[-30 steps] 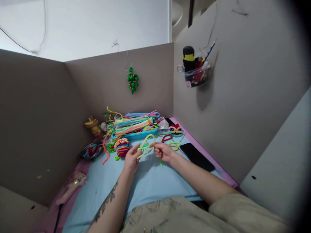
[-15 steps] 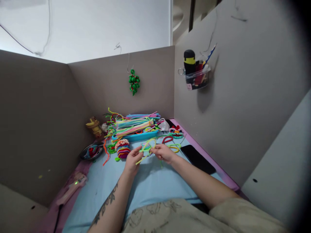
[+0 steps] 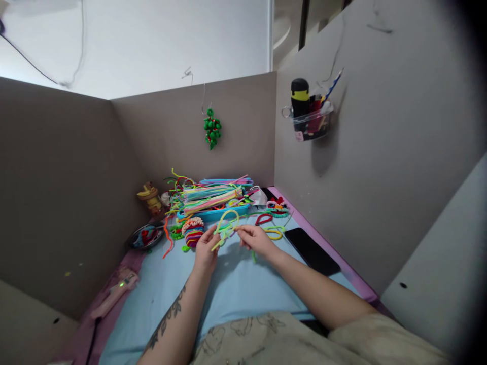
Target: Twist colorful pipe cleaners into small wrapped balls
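A pale yellow pipe cleaner (image 3: 232, 211), bent into a loop, is held up over the blue cloth (image 3: 236, 284). My left hand (image 3: 207, 247) pinches it at its left side, and a straight tail sticks out below the fingers. On the other side, my right hand (image 3: 256, 239) is closed with thumb and forefinger on the loop's right part. Behind the loop, pale green and bluish strands show, partly hidden. Close to my left hand stands a striped, multicoloured pipe-cleaner piece (image 3: 193, 233). Red and yellow bent loops lie beyond my right hand.
Bundles of pipe cleaners (image 3: 209, 195) lie in and behind a blue tray (image 3: 216, 215). A black phone (image 3: 312, 251) lies to the right, a bowl (image 3: 145, 236) and a pink tool (image 3: 116, 294) with a green light to the left. Grey panels enclose the table; a plastic holder (image 3: 312, 124) hangs right.
The yellow loop has come up and opened into a clearer round shape. My right fingers have shifted slightly away from my left hand. The view has swung a little.
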`<state>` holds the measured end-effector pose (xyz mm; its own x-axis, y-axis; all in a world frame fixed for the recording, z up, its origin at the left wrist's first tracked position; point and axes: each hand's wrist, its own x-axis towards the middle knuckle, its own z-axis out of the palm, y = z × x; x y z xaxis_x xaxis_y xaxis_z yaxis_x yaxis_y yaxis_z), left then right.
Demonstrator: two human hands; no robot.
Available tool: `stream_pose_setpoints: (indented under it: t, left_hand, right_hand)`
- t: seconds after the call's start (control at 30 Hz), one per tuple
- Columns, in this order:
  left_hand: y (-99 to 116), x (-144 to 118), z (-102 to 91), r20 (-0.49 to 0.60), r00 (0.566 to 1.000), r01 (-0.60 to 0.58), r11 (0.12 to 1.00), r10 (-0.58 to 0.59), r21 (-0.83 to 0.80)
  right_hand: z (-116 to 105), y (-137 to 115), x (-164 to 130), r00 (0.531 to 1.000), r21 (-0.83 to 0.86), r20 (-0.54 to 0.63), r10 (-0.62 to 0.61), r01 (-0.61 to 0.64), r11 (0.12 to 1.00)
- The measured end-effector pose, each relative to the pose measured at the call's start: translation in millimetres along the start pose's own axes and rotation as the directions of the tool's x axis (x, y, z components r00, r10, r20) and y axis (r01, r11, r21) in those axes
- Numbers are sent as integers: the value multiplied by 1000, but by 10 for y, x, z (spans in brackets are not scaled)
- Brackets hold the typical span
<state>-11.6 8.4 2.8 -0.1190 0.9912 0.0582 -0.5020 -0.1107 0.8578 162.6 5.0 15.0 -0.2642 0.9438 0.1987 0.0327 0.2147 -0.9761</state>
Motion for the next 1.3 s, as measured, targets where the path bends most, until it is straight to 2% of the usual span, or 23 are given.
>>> stream_pose_setpoints:
  t: [0.1,0.2,0.33,0.43,0.6,0.73,0.83,0.93,1.03,1.17,1.3]
  left_hand:
    - [20,7,-1,-29,999,-13,1000,13,-5]
    - [12,-2,3,-8,1000,6,1000,-6,28]
    - [-24,-23,9,23,999,27,994,-29,103]
    - [-42,-48,13,56,998,26,988,-35,155]
    - [-79,-77,5,116,992,23,978,-48,209]
    - [-115,-47,-14,92,995,4,976,-25,220]
    - [-113,-27,-9,60,998,-28,979,16,204]
    - [-90,-27,11,51,998,-50,983,42,174]
    - [-68,-33,23,59,997,-54,983,45,173]
    - [-68,-23,7,56,997,-67,978,57,196]
    - [-101,-17,-10,60,997,-60,968,47,242]
  right_hand:
    - [-25,24,29,988,-6,-140,-61,61,998]
    - [-58,35,63,944,-25,-287,-164,164,986]
    - [-123,72,113,903,-67,-363,-230,221,973]
    - [-154,95,126,898,-120,-355,-260,232,965]
    - [-121,73,89,922,-131,-300,-244,214,968]
    - [-50,51,37,923,-161,-291,-252,212,964]
    - [13,46,1,899,-266,-316,-303,223,938]
    - [68,51,-17,883,-375,-272,-381,267,888]
    - [76,57,-8,894,-394,-223,-389,282,875]
    - [-16,38,26,890,-381,-262,-374,260,887]
    - [-125,-10,36,846,-373,-331,-417,289,882]
